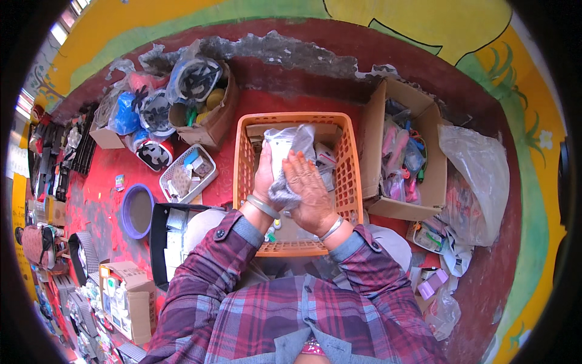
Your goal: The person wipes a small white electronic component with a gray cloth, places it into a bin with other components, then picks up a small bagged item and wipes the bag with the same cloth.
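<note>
My left hand (264, 177) holds the left side of a white packet in crinkled clear plastic (279, 149). Most of its fingers are hidden behind the packet. Flat across the packet's front and right side lies my right hand (305, 182), open, its fingers stretched out. What the packet contains cannot be made out. Both hands are over an orange plastic basket (351, 151) with lattice walls. Inside the basket, flat cardboard and several small packaged items (325, 159) show around the hands.
Right of the basket stands an open cardboard box (377, 136) of bagged, colourful goods, with clear plastic sheeting (479, 161) beside it. To the left are a white tray (208, 182), a purple basin (124, 213) and a carton (219, 124). More boxes and goods crowd the far left.
</note>
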Tool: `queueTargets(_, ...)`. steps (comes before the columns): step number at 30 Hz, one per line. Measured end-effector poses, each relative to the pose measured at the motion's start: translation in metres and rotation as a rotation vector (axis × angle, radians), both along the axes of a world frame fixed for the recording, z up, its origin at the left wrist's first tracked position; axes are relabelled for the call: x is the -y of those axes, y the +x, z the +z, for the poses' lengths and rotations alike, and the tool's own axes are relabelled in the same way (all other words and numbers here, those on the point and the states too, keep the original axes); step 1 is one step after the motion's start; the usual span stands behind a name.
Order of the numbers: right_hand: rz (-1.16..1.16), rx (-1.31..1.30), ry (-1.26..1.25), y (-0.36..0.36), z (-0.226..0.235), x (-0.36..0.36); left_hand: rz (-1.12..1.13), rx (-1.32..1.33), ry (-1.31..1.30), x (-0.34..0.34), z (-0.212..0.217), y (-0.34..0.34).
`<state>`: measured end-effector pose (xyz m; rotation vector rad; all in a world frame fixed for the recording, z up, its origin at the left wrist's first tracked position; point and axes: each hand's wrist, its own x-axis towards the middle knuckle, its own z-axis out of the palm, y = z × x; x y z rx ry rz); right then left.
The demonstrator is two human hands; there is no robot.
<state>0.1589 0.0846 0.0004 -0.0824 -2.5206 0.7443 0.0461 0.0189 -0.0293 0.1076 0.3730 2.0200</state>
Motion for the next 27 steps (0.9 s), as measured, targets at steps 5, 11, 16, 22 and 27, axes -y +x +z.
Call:
queueTargets(5, 0.087, -0.072, 0.07, -0.003, 0.012, -0.011, -0.068, -0.181, 0.017, 0.006, -0.021, 0.029)
queueTargets(11, -0.083, -0.239, -0.136, -0.003, 0.014, -0.049, -0.331, -0.404, -0.289, 0.007, 0.003, 0.028)
queueTargets(16, -0.157, 0.048, -0.901, 0.003, -0.004, -0.079, -0.41, -0.35, -0.164, 0.02, 0.025, 0.008)
queueTargets(22, -0.353, -0.435, -1.158, 0.016, 0.004, -0.1, -0.235, -0.23, 0.048, 0.018, 0.046, 0.003)
queueTargets(27, -0.108, -0.691, -1.117, 0.029, 0.04, -0.091, -0.317, -0.311, -0.048, 0.013, 0.035, 0.012)
